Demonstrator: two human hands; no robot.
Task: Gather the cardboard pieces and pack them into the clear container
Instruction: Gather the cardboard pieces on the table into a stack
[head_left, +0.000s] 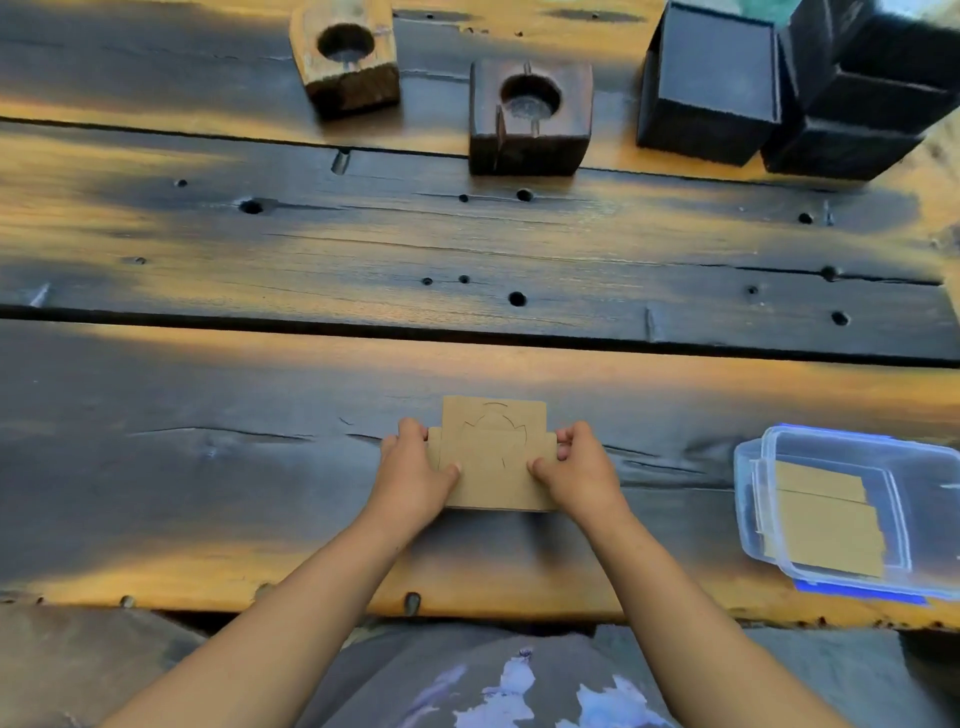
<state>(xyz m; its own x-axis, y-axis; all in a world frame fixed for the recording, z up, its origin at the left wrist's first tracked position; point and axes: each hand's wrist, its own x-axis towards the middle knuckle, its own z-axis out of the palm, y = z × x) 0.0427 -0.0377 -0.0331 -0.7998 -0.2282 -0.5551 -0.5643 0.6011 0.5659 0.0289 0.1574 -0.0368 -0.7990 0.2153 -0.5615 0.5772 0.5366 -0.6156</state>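
Observation:
A small stack of brown cardboard pieces (493, 457) lies on the dark wooden table near its front edge, with curved cut lines on the top piece. My left hand (413, 475) grips the stack's left side, thumb on top. My right hand (579, 473) grips its right side the same way. The clear container (753, 499), with blue clips, stands open on the table to the right, apart from my hands. More cardboard pieces (826, 519) lie flat inside it.
Two wooden blocks with round holes (345, 57) (530, 117) stand at the back of the table. Black boxes (711, 88) are stacked at the back right. The table's front edge (467, 608) runs just above my lap.

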